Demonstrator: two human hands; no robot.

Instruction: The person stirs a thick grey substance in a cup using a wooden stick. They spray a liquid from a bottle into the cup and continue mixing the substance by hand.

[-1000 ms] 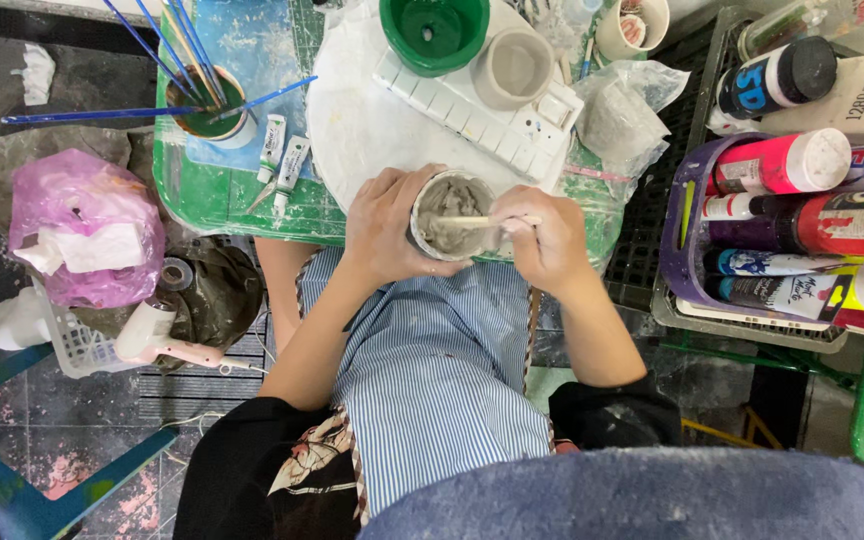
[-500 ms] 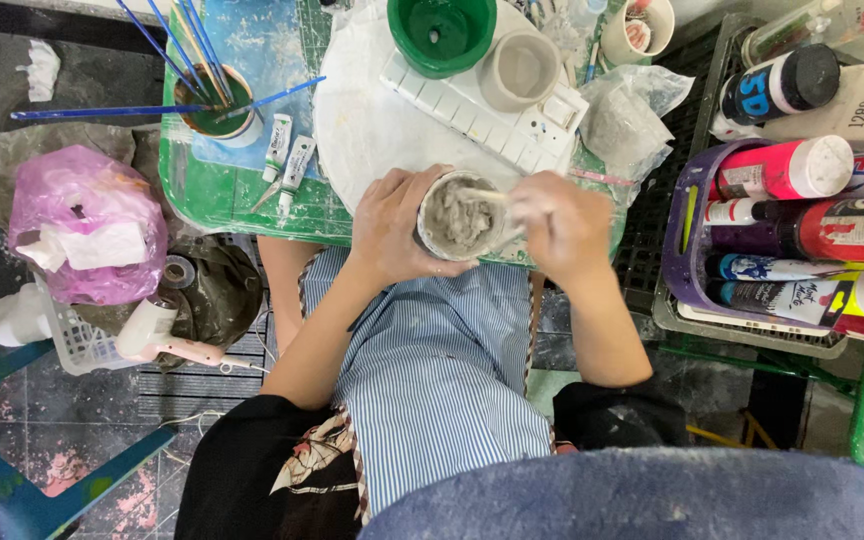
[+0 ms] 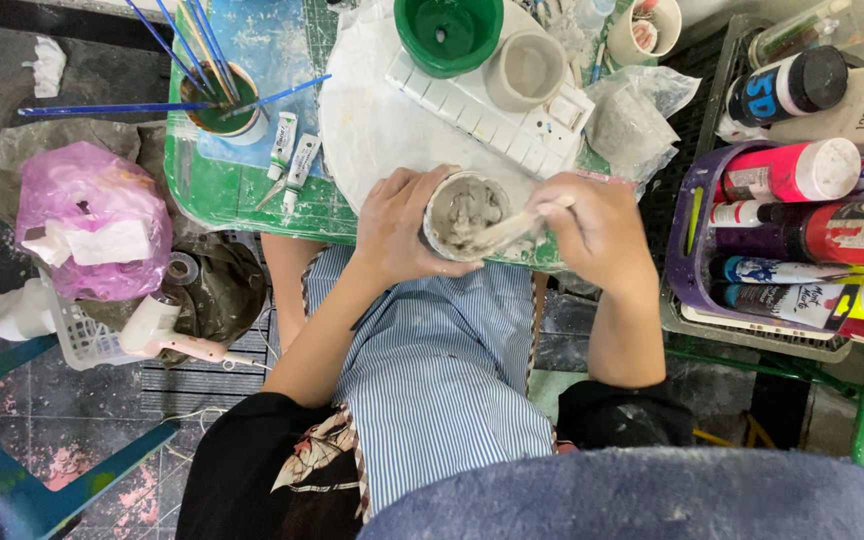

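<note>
grey paint-smeared cup (image 3: 464, 215) — upright, handheld

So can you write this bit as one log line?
left hand: holds grey cup | right hand: brush in cup | place: over green tray

Left hand (image 3: 397, 232) wrapped around a small grey clay cup (image 3: 464, 214), right hand (image 3: 600, 228) holding a stick (image 3: 512, 228) inside it, at the near edge of the green tray (image 3: 214, 195), white palette (image 3: 497, 112) behind

Place: art or craft workshop
Table: green tray (image 3: 222, 195) smeared with paint, white palette (image 3: 492, 110)
Tools: brushes in a jar (image 3: 217, 100), paint tubes (image 3: 290, 160)
Supplies: paint bottles (image 3: 802, 170) crowded in a basket
Floor: dark, paint-spattered
</note>
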